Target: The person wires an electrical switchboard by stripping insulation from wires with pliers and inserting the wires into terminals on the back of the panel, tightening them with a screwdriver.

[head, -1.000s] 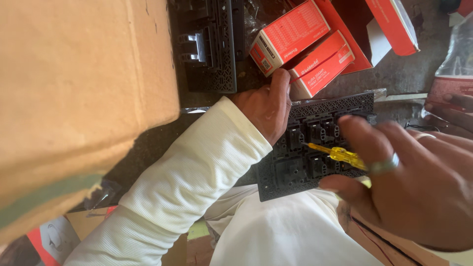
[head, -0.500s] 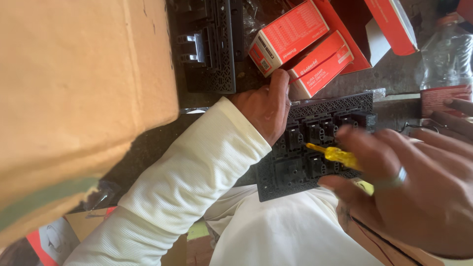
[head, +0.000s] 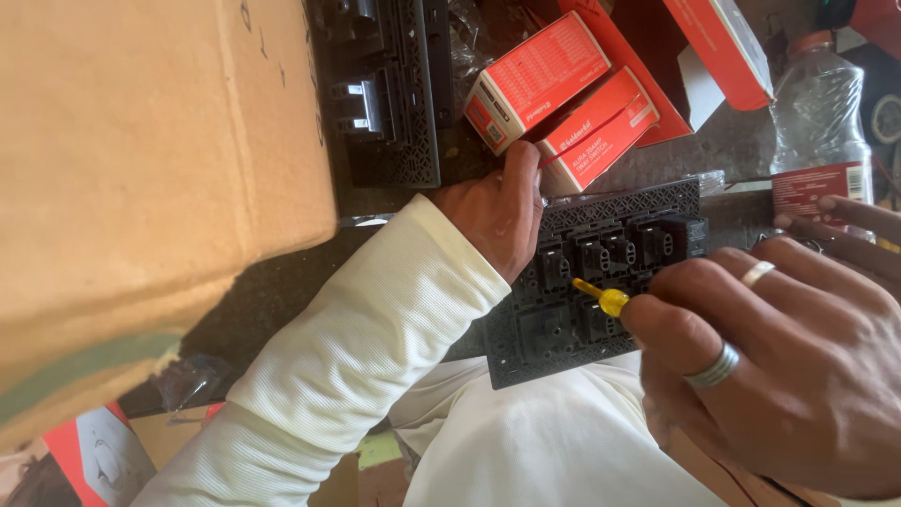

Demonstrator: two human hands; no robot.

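A black switch plate [head: 563,352] with several black switch modules rests on my lap. My left hand [head: 497,221], in a white long sleeve, grips its left edge with the fingers curled behind the frame. My right hand [head: 779,366], wearing two rings, is shut on a small yellow-handled screwdriver [head: 605,299]. The screwdriver's tip sits among the modules in the plate's middle row. Most of the tool's handle is hidden inside my fist.
A big cardboard box [head: 141,169] fills the left. A second black switch plate [head: 385,94] lies behind, next to several red cartons [head: 544,75]. A plastic bottle [head: 817,122] stands at the right, with other fingers [head: 849,225] below it at the edge.
My right hand has shifted the screwdriver a little to the left across the modules. My left hand keeps its grip on the plate. The bottle has come into view.
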